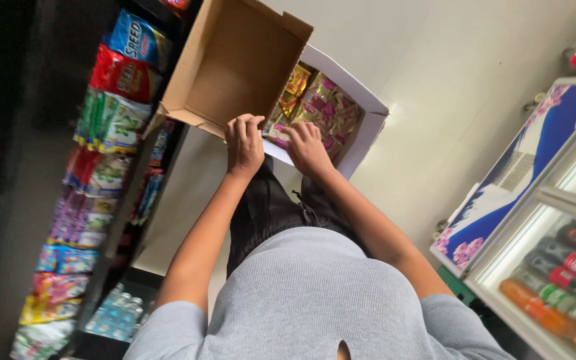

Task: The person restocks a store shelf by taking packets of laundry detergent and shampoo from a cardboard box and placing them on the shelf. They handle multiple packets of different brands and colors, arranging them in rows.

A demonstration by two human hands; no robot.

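Head view. Shop interior: pale floor (435, 80), plain and light-coloured, fills the upper middle and right of the frame.

Left side: one dark shelf rack (111, 220) hung with hanging snack packets (111, 120) in blue, red, green, pink and yellow strips; too many and too overlapped to count. At its foot, one cluster of clear water bottles (116, 313), number not readable.

Right side: one glass-fronted drinks cooler (555, 200) with a blue flowered panel. Inside it, bottled drinks (561, 293) lie in a row, about six in view, orange, green-labelled and red-labelled.

Centre: one brown cardboard box (235, 63), open, its inside bare, tilted and touching the edge of one white tray box (368, 120). The tray box holds small sachets (318, 107), gold, pink and magenta, packed close in rows; count cannot be told.

Person: grey knit top, dark trousers, both forearms stretched forward.

Left hand (243, 141): one, fingers curled over the near rim of the cardboard box, gripping that edge.

Right hand (308, 148): one, fingers bent and lying on the sachets at the near end of the white tray box; whether it pinches one cannot be told.

The two hands sit just beside each other, not touching.
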